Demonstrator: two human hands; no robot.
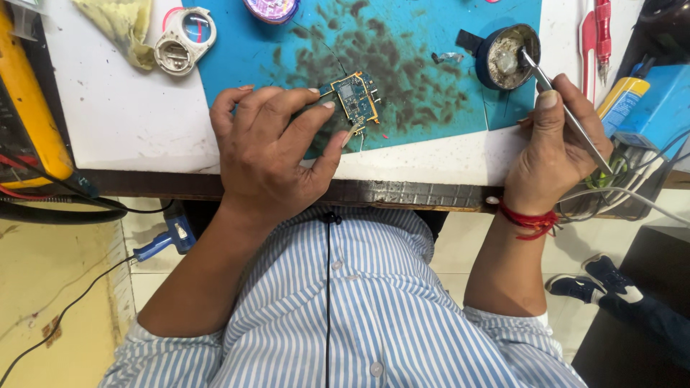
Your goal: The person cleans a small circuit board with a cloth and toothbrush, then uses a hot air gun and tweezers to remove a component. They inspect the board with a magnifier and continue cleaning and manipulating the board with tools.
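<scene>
On the stained blue work mat [431, 108] near the bench's front edge, the left hand [269, 154] lies with fingers spread, fingertips pressing the left edge of a small blue circuit board [357, 97] while the thumb reaches toward its near corner; the board sits flat on the mat, a little left of centre. The right hand [553, 147] pinches a pair of metal tweezers [568, 111] between thumb and fingers, their tips dipped into a small round dark tin [507, 56] of greyish paste at the far right of the mat. As a judgement: the board is pinned by only a few fingertips at one edge, so a nudge from the tweezers could make it pivot or skid across the mat. Too large a dab of paste could smear over neighbouring parts of the board. The tin stands close to the mat's right edge, and a levering motion might tip it. Cables [632, 179] crowd just under the right wrist and could snag it. What the tweezer tips hold, if anything, cannot be made out inside the tin. The board's fine parts are too small to read, and its left edge is covered by the fingers. A yellow device [29, 100] at the left and a blue box [658, 100] at the right are cut off by the frame.
</scene>
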